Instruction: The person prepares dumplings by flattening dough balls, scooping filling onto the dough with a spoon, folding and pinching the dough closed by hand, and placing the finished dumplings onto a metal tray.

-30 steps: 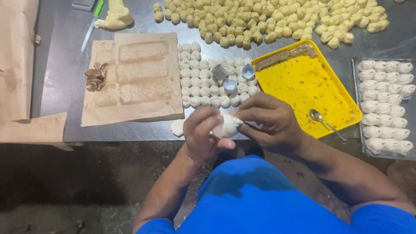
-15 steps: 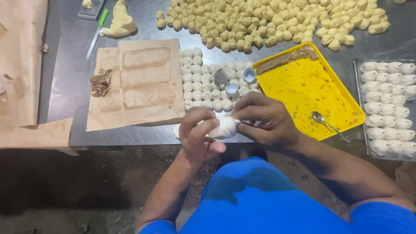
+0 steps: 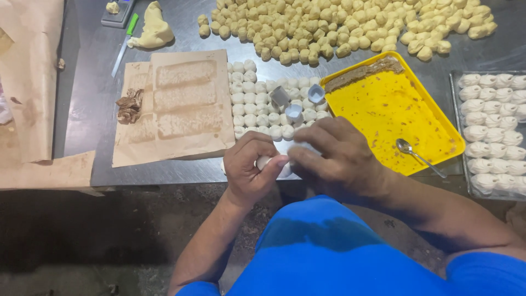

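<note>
Both hands meet at the front edge of the dark metal table (image 3: 87, 109). My left hand (image 3: 249, 167) and my right hand (image 3: 334, 159) together pinch one small white dough piece (image 3: 266, 161), which is mostly hidden by the fingers. Just beyond them lie rows of small white dough rounds (image 3: 249, 104) with three small metal cups (image 3: 293, 104) on top. To the right is a yellow tray (image 3: 383, 115) with brown filling (image 3: 364, 74) along its far edge and a spoon (image 3: 419, 156) in its near corner.
A heap of yellowish dough balls (image 3: 350, 24) fills the back. A tray of shaped white dumplings (image 3: 493, 131) stands at the far right. Brown paper (image 3: 175, 104) with floury marks lies left, with a dough lump (image 3: 150, 33) and a green-handled knife (image 3: 123, 44) behind.
My hands have stayed at the table's front edge, working the dough piece; my right hand's fingers now cover more of it. The view has shifted slightly.
</note>
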